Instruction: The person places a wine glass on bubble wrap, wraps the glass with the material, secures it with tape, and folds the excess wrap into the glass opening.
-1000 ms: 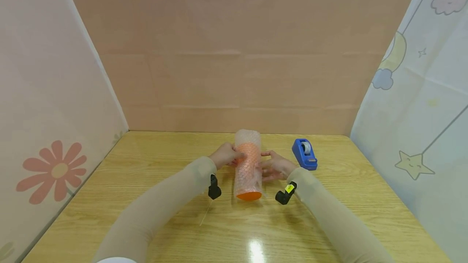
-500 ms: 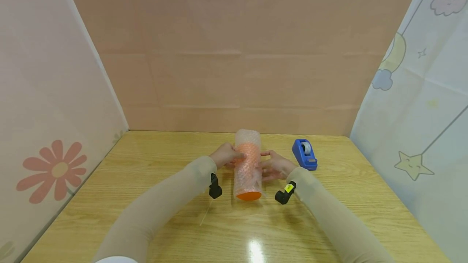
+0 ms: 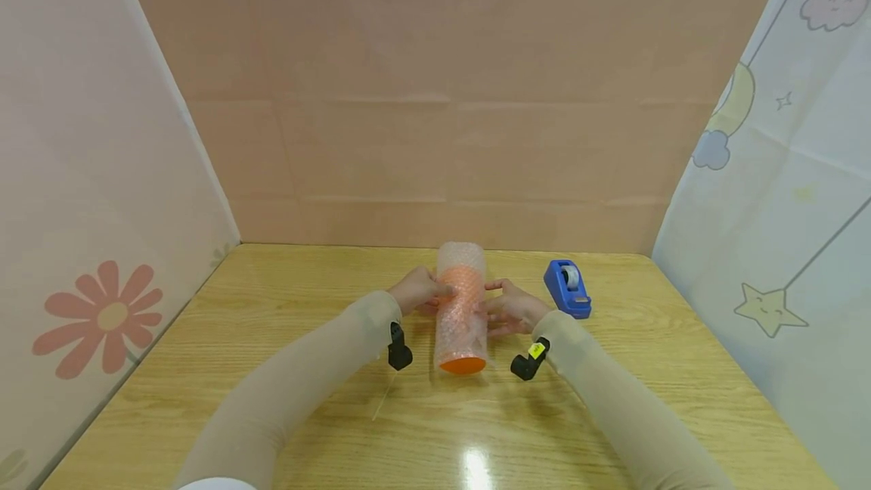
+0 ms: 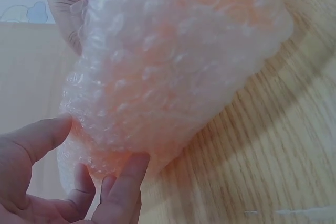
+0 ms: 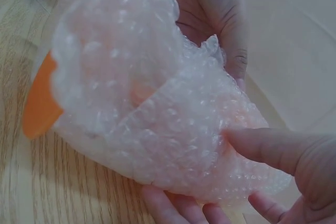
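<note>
Between left hand (image 3: 416, 291) and right hand (image 3: 512, 308), the bubble-wrapped roll (image 3: 463, 316)
I see both grip its sides, equally near; its long axis runs near to far

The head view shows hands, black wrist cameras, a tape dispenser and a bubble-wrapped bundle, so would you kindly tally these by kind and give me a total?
Hands: 2, the left hand and the right hand
Black wrist cameras: 2, the left camera and the right camera
Bubble-wrapped bundle: 1
Blue tape dispenser: 1
Total: 6
</note>
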A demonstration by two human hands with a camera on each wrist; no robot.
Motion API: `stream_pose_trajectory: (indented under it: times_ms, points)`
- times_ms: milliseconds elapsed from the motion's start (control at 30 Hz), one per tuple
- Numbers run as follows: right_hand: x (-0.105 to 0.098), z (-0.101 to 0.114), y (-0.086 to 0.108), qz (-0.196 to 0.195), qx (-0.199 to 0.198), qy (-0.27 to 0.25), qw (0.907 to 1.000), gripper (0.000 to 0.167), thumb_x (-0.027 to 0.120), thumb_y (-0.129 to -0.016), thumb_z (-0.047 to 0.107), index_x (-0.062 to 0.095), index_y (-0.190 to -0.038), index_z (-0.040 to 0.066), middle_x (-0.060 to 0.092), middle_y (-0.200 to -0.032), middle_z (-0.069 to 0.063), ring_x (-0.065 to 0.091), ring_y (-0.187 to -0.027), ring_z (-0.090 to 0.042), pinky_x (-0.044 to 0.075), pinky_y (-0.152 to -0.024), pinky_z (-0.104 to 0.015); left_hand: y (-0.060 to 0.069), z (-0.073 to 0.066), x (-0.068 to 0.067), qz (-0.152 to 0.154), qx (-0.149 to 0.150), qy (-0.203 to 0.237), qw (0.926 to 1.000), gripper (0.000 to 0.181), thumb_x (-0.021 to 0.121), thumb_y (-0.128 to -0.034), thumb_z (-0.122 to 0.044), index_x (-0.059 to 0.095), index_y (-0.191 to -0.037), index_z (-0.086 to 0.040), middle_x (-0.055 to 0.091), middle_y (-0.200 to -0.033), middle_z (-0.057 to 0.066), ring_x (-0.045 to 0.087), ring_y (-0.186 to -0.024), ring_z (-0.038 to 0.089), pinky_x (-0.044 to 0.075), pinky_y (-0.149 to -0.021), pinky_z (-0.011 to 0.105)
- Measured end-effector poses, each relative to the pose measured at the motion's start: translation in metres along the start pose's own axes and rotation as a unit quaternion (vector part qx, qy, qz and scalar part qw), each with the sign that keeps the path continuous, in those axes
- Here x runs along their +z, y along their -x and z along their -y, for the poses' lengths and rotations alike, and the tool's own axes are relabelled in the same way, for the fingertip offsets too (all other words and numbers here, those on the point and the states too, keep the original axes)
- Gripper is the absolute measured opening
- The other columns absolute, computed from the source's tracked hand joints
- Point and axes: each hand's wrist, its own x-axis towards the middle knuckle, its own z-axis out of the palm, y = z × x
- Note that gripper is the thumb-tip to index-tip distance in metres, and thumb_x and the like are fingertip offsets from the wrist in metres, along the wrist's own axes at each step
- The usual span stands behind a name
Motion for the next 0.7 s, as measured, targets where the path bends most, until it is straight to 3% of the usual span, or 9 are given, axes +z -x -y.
stream_pose_trajectory:
  times_ms: [400, 700]
  points:
    - [0.001, 0.0025, 0.0021, -0.011, -0.004, 0.032, 0.9994, 0.072, 0.068, -0.09, 0.01, 0.018, -0.143, 0.016, 0.04, -0.136, -0.024, 0.052, -0.12, -0.038, 0.052, -0.092, -0.049, -0.0039, 0.0084, -0.001, 0.022, -0.012, 0.058, 0.998, 0.017, 0.064, -0.0921, -0.011, 0.06, -0.079, -0.001, 0.06, -0.094, 0.006, 0.063, -0.08, 0.017, 0.058, -0.081, 0.036]
    - [0.0031, 0.0053, 0.0013, -0.022, -0.004, 0.034, 0.9992, 0.07, 0.069, -0.089, 0.01, 0.02, -0.139, 0.018, 0.04, -0.134, -0.023, 0.052, -0.117, -0.037, 0.054, -0.089, -0.048, -0.0052, 0.0098, -0.0036, 0.028, -0.032, 0.091, 0.9949, 0.013, 0.064, -0.0917, -0.009, 0.059, -0.082, -0.002, 0.058, -0.09, 0.006, 0.062, -0.076, 0.016, 0.058, -0.08, 0.034]
